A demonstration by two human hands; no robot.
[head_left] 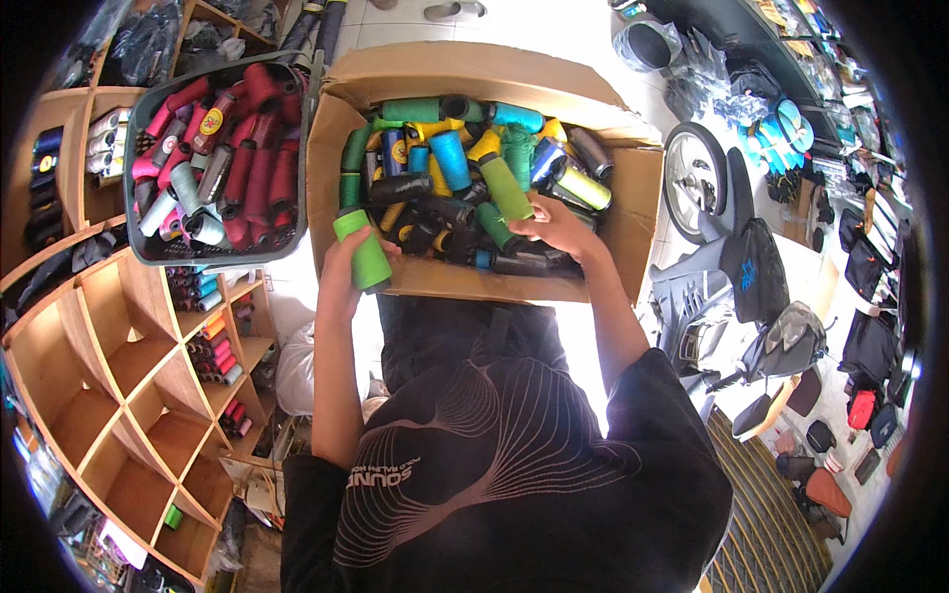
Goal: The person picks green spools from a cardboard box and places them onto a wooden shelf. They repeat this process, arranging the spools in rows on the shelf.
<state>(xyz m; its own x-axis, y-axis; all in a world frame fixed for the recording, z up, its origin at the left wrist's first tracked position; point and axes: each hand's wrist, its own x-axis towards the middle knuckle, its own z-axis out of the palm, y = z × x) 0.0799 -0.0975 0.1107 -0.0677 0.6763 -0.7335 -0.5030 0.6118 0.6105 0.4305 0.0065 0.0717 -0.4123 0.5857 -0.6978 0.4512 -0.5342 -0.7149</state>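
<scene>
My left hand (339, 274) is closed round a bright green thread spool (364, 259) at the near left corner of an open cardboard box (445, 284). Inside the box, the fingers of my right hand (561, 227) pinch the lower end of a lime green thread spool (505, 188), which lies tilted on the pile. Around it are a blue spool (450, 161), a dark green spool (496, 225), a pale yellow-green spool (584, 188) and several black, yellow and green ones. The lower layers of the pile are hidden.
Left of the box stands a dark plastic basket (145, 242) heaped with mostly dark red spools. Wooden cubby shelves (124, 400) with some spools curve down the left side. To the right are a wheel (692, 178), bags (756, 267) and a slatted mat (766, 514).
</scene>
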